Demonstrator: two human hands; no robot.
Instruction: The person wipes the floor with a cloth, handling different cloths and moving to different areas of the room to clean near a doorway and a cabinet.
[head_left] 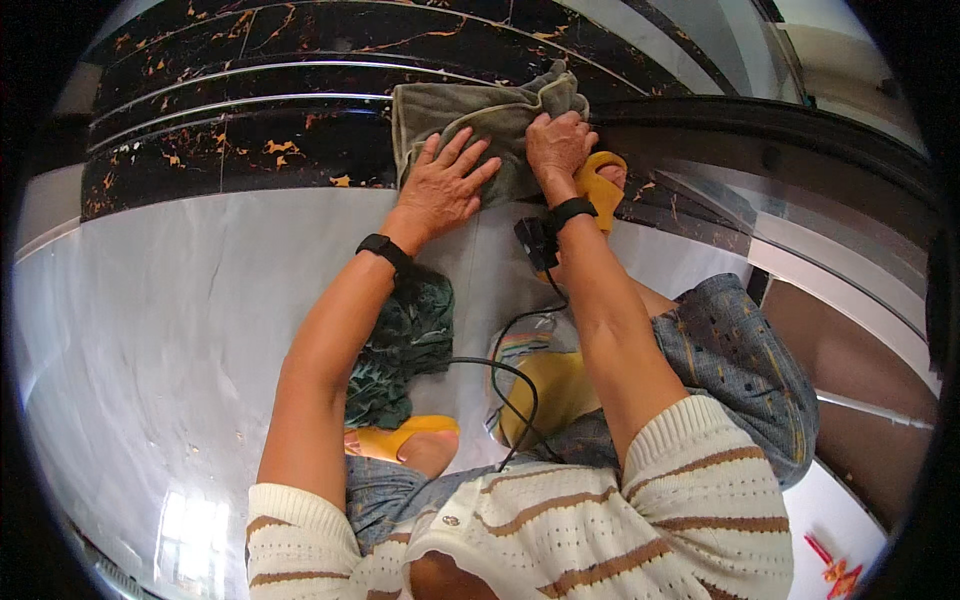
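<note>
A grey-green towel (487, 112) is spread over the black marble-patterned sill, with part of it hanging down toward the floor. My left hand (447, 185) lies flat on the towel's left part, fingers spread. At the towel's right end, my right hand (559, 150) has its fingers curled round a bunched fold. Both wrists wear black bands. Just below my right wrist hangs a small black device (535, 243) on a black cable (520, 318) that loops down to my lap.
Under my left forearm lies a crumpled dark green cloth (405, 340). A yellow item (560, 385) in what looks like clear plastic is between my legs. My feet wear yellow slippers (400, 436). Metal strips (270, 101) run along the black sill. Grey glossy floor (190, 330) extends left.
</note>
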